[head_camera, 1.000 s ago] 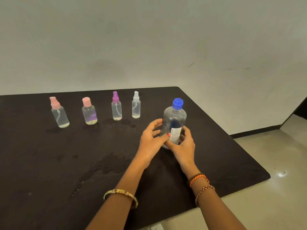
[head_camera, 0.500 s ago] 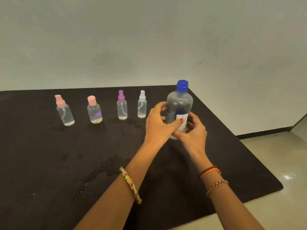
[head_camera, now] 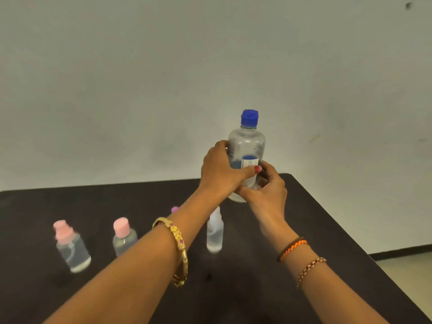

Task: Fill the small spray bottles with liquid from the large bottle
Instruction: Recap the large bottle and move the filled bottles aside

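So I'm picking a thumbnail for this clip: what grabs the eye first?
The large bottle with its blue cap, gripped upright by the left hand and right hand above the black table. Below, small spray bottles stand in a row, two with pink caps at left.

A black-topped table (head_camera: 327,230) stands against a plain grey-white wall (head_camera: 140,78), pale floor (head_camera: 406,272) beside.

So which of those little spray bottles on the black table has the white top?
The slim clear spray bottle with the white top, standing rightmost in the row, just below the large blue-capped bottle held in both hands. The two at the left have pink tops, another purple.
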